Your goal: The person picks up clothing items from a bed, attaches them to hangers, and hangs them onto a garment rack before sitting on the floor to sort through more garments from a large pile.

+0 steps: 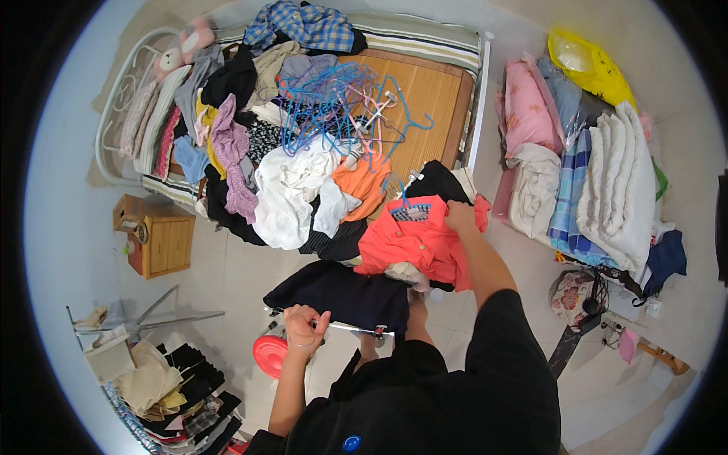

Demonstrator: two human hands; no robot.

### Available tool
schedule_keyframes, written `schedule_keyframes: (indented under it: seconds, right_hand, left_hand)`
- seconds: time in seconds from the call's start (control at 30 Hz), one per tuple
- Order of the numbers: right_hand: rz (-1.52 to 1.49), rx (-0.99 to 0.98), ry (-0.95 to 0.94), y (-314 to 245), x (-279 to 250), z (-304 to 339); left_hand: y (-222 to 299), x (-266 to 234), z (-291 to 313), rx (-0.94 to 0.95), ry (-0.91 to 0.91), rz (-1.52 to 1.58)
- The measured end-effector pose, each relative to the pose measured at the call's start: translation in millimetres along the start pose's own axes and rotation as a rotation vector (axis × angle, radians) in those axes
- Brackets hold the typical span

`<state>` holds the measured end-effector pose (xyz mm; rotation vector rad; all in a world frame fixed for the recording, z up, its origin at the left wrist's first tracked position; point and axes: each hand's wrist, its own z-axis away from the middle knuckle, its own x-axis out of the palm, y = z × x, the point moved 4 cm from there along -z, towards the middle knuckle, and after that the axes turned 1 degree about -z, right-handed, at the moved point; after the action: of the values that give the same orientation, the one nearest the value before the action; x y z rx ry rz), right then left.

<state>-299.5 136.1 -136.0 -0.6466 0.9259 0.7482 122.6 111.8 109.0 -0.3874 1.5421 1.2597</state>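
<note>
My left hand [306, 327] is closed at the near edge of a folded dark navy garment [337, 292], at a clip hanger [356, 328] whose pale bar and silver clip run along that edge. The garment stretches in front of my legs. Farther off, my right hand [459, 218] is closed on the collar side of a coral-red shirt [413, 246], with its fingertips partly hidden. A checked lining shows inside the collar, and a blue hanger [404, 199] rises from the neck. The shirt lies over other clothes at the bed's near edge.
A bed with a wooden board [428, 98] bears heaped clothes, a white garment [292, 189] and tangled blue hangers [326, 106]. Folded quilts [610, 189] are stacked at right. A wooden cabinet [168, 241], red stool [271, 356] and clothes-laden rack [189, 387] stand at left.
</note>
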Motion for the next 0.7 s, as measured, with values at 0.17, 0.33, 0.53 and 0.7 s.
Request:
schedule_keyframes:
  seconds: [0.17, 0.33, 0.53, 0.7]
  right_hand:
    - [-0.363, -0.164, 0.087, 5.5, -29.2, 97.3]
    - [-0.498, 0.025, 0.277, -25.6, -135.7, 247.7]
    - [-0.667, 0.014, 0.496, -72.7, -227.2, 397.9]
    - [-1.072, -0.218, 0.412, -124.8, -192.5, 407.9]
  left_hand:
    - [-25.8, -15.9, 27.4, 0.030, 0.060, 0.016]
    - [-52.9, -52.8, 59.1, 0.079, 0.191, 0.059]
    - [-73.9, -100.6, 95.2, 0.124, 0.369, 0.090]
    - [-102.2, -110.4, 131.7, 0.079, 0.430, 0.126]
